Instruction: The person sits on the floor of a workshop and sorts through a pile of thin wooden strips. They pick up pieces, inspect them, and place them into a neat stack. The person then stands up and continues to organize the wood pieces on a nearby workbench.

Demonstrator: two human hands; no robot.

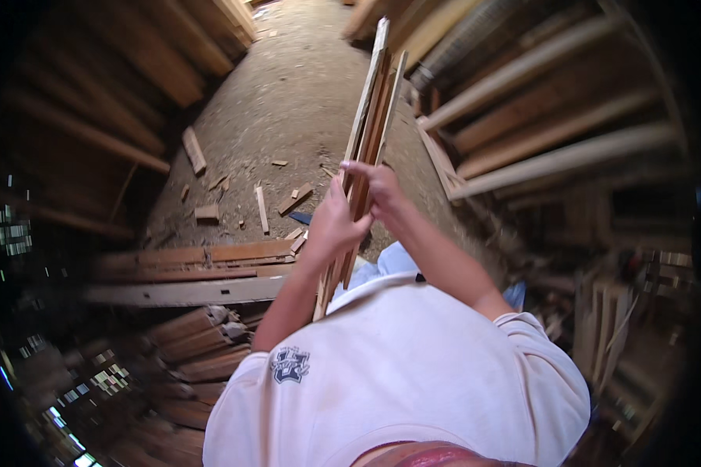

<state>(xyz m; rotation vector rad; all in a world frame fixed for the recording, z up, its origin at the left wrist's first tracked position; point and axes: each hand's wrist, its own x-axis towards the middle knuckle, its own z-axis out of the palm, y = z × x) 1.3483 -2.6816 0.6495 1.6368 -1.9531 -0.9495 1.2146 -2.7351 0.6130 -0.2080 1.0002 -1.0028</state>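
Note:
Both hands grip a bundle of long, thin wooden strips (375, 109) in front of my body. It slants from near my waist up and away to the far side, with its far ends spread a little apart. My left hand (335, 222) is wrapped around the bundle's left side, low down. Just above and to the right, my right hand (382, 189) closes over the strips, with its thumb or a finger reaching across their left edge. The palms and part of the strips between the hands are hidden.
Wood offcuts (195, 150) lie scattered on the dirt floor (288, 93). Stacked boards (93, 78) line the left, and beams (561, 159) line the right. Planks (187, 293) lie near my left side, with a pile of cut wood (191, 338) behind them.

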